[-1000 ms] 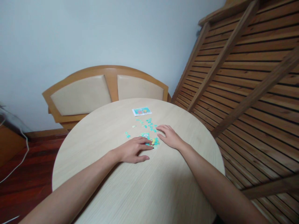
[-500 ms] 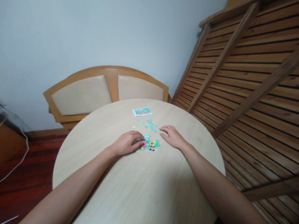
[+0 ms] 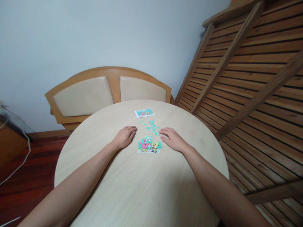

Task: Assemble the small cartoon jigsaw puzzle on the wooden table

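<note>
Left of centre, the left hand (image 3: 125, 137) lay palm down, fingers together, hold unclear; the right hand (image 3: 173, 139) had thumb and fingers apart. Mid-frame, between them, the SpongeBob puzzle (image 3: 149, 146) lay on the desk (image 3: 146, 186).

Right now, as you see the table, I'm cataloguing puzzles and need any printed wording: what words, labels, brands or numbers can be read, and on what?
No text can be read anywhere.
Picture card: cartoon figures show; any lettering is too small to read.
Partly assembled puzzle: cartoon figures on a green-blue ground, no readable words.
Loose pieces: too small to tell whether they bear any marks.
</note>
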Motion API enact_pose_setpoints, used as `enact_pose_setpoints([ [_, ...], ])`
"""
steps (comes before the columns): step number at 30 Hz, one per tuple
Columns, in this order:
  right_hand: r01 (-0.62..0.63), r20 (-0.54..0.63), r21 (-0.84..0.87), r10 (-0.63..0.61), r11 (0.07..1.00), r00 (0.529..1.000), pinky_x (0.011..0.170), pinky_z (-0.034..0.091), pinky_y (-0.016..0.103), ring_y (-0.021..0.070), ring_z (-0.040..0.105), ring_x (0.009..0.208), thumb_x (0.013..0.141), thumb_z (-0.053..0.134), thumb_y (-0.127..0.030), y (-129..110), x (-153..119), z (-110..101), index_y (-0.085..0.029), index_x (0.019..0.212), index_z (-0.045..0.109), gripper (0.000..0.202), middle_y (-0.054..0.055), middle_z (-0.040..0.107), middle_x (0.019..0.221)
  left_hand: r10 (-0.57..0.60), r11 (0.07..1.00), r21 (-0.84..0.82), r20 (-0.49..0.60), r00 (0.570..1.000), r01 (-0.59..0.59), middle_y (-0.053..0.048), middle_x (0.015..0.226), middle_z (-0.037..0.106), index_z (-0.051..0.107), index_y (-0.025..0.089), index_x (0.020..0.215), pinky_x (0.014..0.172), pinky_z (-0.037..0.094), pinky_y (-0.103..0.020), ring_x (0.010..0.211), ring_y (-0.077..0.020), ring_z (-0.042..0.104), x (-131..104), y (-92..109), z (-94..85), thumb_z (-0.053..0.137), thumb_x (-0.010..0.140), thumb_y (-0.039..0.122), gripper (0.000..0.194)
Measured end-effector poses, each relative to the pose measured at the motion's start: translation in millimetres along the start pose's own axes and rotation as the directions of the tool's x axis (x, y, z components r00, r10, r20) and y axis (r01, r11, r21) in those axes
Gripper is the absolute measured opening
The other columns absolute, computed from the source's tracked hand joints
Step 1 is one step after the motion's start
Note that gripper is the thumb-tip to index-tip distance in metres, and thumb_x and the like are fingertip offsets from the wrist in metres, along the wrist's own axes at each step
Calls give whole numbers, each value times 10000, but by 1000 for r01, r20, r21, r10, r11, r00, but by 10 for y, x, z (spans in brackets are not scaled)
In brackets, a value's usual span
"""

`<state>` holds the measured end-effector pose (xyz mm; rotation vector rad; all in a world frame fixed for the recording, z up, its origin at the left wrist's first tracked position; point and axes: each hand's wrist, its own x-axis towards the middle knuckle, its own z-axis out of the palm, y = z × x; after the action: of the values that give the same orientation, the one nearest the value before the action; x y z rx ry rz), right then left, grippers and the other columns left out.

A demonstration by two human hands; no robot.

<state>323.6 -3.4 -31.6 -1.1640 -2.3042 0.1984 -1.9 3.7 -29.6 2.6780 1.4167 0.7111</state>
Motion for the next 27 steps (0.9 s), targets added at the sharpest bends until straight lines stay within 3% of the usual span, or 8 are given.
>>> enact_pose_setpoints([
  [9, -4, 23, 14, 3, 1000, 1000, 1066, 443, 473, 266, 585, 1211, 948, 564, -341, -35, 0, -34, -219, 1165, 705, 287, 102, 678, 1257, -120, 991, 66, 2, 993, 119, -84, 952, 733, 714, 191, 919, 847, 509, -365, 906, -238, 652, 4, 142, -128, 504, 942, 331, 254],
  [15, 5, 20, 21, -5, 1000, 1000, 1073, 434, 491, 268, 576, 1224, 948, 564, -357, -51, 9, -12, -230, 1202, 686, 310, 107, 665, 1282, -238, 968, -84, -22, 971, 235, -72, 914, 707, 684, 191, 959, 762, 489, -330, 855, -226, 638, 14, 166, -61, 561, 883, 266, 163],
  [19, 19, 35, -26, -18, 999, 999, 1090, 420, 489, 272, 541, 1272, 962, 542, -368, -99, 36, -8, -224, 1260, 655, 350, 105, 645, 1324, -215, 966, -154, -36, 976, 207, -76, 963, 697, 674, 181, 1002, 797, 492, -329, 871, -212, 640, 11, 182, -32, 547, 885, 229, 179],
  [27, 84, 158, -78, -71, 993, 985, 1122, 384, 499, 274, 494, 1347, 1032, 388, -402, -295, 216, 32, -280, 1366, 596, 412, 60, 581, 1435, -130, 986, -102, -6, 992, 128, -98, 968, 700, 731, 180, 976, 852, 490, -360, 908, -227, 632, -16, 173, -109, 499, 922, 221, 242],
])
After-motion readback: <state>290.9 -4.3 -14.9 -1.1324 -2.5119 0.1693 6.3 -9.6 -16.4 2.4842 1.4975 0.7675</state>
